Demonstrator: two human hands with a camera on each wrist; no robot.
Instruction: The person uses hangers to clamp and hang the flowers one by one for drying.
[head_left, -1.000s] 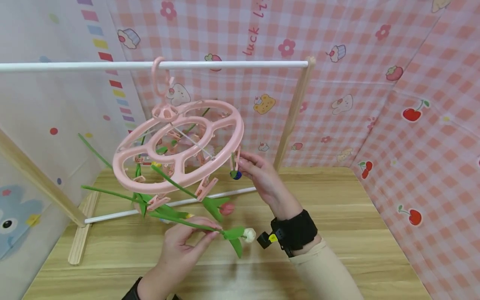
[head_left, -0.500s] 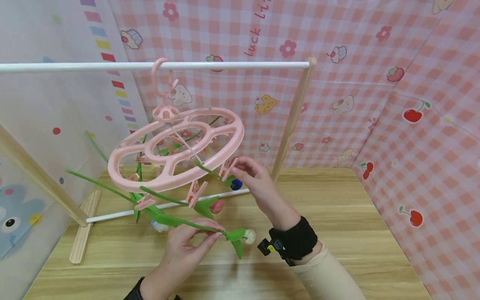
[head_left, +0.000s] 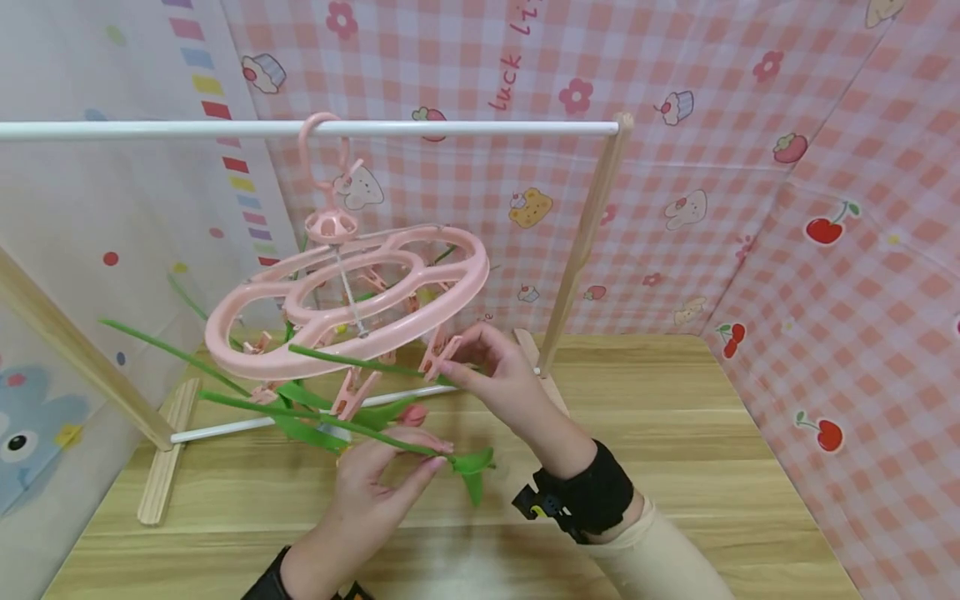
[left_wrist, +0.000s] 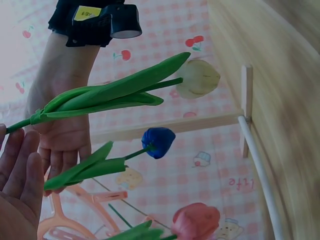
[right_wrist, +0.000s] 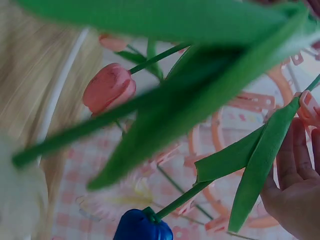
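Note:
My left hand (head_left: 378, 487) pinches the green stem of a white artificial tulip (left_wrist: 200, 79) between thumb and fingers. That tulip's leaves (head_left: 472, 462) stick out to the right of the fingertips. With thumb and fingers, my right hand (head_left: 491, 375) grips a pink clothespin (head_left: 438, 357) at the near right rim of a round pink clip hanger (head_left: 375, 354). The stem of a blue tulip (left_wrist: 158, 142) runs through this clothespin; in the head view its bloom is hidden behind the right hand. A pink tulip (left_wrist: 196, 220) hangs nearby, beside another clothespin (head_left: 354, 396).
The hanger hooks over a white rail (head_left: 465, 129) on a wooden stand (head_left: 588, 250). Other stems and clothespins hang beneath its ring. A lower white bar (head_left: 225, 429) crosses just above the wooden tabletop (head_left: 660, 467). Patterned cloth (head_left: 675, 275) encloses the back and sides.
The hanger has turned and its near side now sits lower. My right hand has moved left and slightly down with the clothespin. My left hand stays nearly in place on the stem.

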